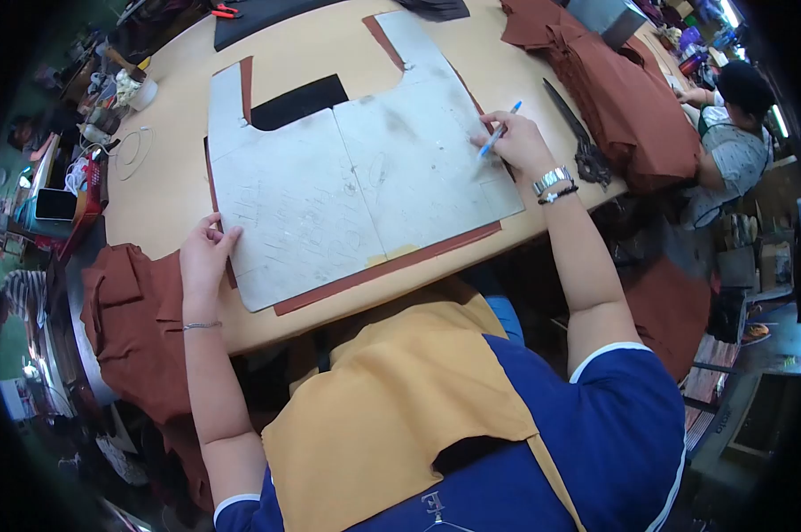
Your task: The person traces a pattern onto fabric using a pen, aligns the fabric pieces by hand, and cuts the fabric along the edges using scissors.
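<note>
A large grey pattern template with a deep notch at its far side lies flat, marked with faint pencil lines and writing. Reddish-brown fabric shows from under it along several edges. My left hand pinches the template's left edge, thumb on top and fingers curled at the side. In my right hand is a blue-and-white pen, held slanted, while the fingertips touch the template's right edge. Black material shows through the notch. Right of my right hand lies a pair of dark scissors.
Brown fabric is heaped at the right and hangs off the left side. A grey metal block rests on the right heap. A white cup stands far left, near a red basket. Another person sits at right.
</note>
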A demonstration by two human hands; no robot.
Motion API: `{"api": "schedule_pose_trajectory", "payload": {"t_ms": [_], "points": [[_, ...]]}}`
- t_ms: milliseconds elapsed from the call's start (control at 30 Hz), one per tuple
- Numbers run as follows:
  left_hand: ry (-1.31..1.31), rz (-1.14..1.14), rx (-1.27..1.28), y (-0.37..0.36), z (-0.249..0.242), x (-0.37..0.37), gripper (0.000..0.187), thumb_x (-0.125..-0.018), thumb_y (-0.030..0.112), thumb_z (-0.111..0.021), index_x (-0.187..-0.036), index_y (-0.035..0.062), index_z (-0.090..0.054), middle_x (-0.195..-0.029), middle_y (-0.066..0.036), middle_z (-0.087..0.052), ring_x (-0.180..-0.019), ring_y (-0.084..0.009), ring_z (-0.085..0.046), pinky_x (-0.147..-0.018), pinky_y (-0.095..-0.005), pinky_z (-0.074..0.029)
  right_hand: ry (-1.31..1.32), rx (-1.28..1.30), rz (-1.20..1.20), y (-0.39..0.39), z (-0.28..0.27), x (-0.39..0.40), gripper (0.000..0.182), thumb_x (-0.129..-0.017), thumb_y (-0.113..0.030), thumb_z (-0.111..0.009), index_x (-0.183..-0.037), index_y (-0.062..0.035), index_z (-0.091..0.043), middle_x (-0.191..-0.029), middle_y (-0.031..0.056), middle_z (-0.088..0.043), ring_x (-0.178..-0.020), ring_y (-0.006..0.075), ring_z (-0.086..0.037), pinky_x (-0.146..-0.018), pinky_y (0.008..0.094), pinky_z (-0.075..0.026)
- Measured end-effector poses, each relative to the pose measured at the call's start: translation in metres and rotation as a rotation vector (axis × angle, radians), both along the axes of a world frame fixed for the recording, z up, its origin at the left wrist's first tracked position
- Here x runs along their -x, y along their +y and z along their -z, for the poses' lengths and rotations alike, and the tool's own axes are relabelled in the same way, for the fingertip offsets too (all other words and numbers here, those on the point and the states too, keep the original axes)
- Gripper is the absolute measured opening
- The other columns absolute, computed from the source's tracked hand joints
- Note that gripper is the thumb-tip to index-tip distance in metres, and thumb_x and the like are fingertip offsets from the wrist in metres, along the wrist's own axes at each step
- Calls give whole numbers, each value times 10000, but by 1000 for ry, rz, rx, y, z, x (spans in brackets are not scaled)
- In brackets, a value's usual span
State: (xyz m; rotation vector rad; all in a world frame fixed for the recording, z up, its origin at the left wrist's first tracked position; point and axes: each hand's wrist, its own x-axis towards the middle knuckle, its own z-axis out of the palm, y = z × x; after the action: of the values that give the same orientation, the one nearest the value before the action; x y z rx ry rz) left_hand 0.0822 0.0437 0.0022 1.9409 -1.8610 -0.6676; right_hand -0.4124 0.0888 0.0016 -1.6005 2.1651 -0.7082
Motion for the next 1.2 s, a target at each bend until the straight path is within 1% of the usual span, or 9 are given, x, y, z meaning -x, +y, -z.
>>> {"api": "schedule_pose_trajectory", "payload": {"t_ms": [100,233,333,367,400,533,700,800,1200], "points": [[151,0,-42,-8,11,-13,470,-814,165,-745,-1228,0,-596,-702,15,-560,-626,-63,-527,-588,-222,-448,-94,-40,-14,-4,8,18,393,-774,-249,-786,-1095,-48,-681,-808,56,-675,-706,128,-615,-658,292,-492],[322,22,-32,-16,25,-23,464,-812,131,-752,-1223,-11,-593,-702,35,-530,-624,-44,-497,-577,-191,-428,-561,-72,68,2,14,26,393,-779,-216,-779,-1106,-28,-672,-873,53,-701,-754,118,-634,-724,270,-508],[341,61,21,-17,39,-34,466,-802,126,-764,-1214,-16,-598,-702,46,-508,-621,-37,-471,-568,-183,-417,-424,80,5,5,28,28,406,-767,-206,-786,-1111,-25,-669,-879,49,-698,-761,118,-636,-720,262,-509],[335,61,25,-18,41,-32,467,-798,128,-768,-1210,-16,-601,-702,48,-504,-624,-38,-466,-569,-182,-416,-284,190,-75,5,32,29,358,-808,-165,-751,-1120,-18,-653,-713,-15,-608,-585,58,-548,-515,231,-442],[324,47,35,-17,38,-33,468,-794,129,-773,-1206,-17,-604,-703,49,-500,-626,-38,-461,-570,-181,-416,-336,59,-7,13,5,12,355,-801,-159,-754,-1111,-17,-654,-724,-11,-605,-569,59,-541,-496,222,-427],[421,40,11,-12,33,-29,493,-801,147,-769,-1233,-13,-595,-729,67,-497,-651,-30,-453,-589,-179,-411,-361,79,-22,9,15,16,427,-787,-151,-768,-1163,-3,-630,-806,5,-656,-658,64,-564,-572,215,-452],[430,-9,-5,-9,32,-26,484,-794,130,-774,-1226,-6,-604,-709,75,-485,-630,-16,-449,-575,-169,-404,-465,80,29,5,30,23,374,-791,-74,-762,-1136,-8,-636,-802,11,-660,-663,46,-568,-563,182,-438],[409,-27,5,-10,33,-28,499,-754,204,-799,-1195,31,-642,-666,49,-545,-639,-38,-504,-616,-213,-444,-543,103,11,7,31,22,350,-796,-65,-757,-1119,-5,-635,-803,10,-660,-665,47,-571,-571,176,-440],[341,50,75,-16,44,-37,494,-772,246,-780,-1199,43,-639,-659,38,-538,-624,-56,-508,-625,-224,-453,-520,87,-29,7,33,28,343,-823,-94,-742,-1134,-12,-621,-814,26,-662,-658,49,-578,-540,180,-446]]}}
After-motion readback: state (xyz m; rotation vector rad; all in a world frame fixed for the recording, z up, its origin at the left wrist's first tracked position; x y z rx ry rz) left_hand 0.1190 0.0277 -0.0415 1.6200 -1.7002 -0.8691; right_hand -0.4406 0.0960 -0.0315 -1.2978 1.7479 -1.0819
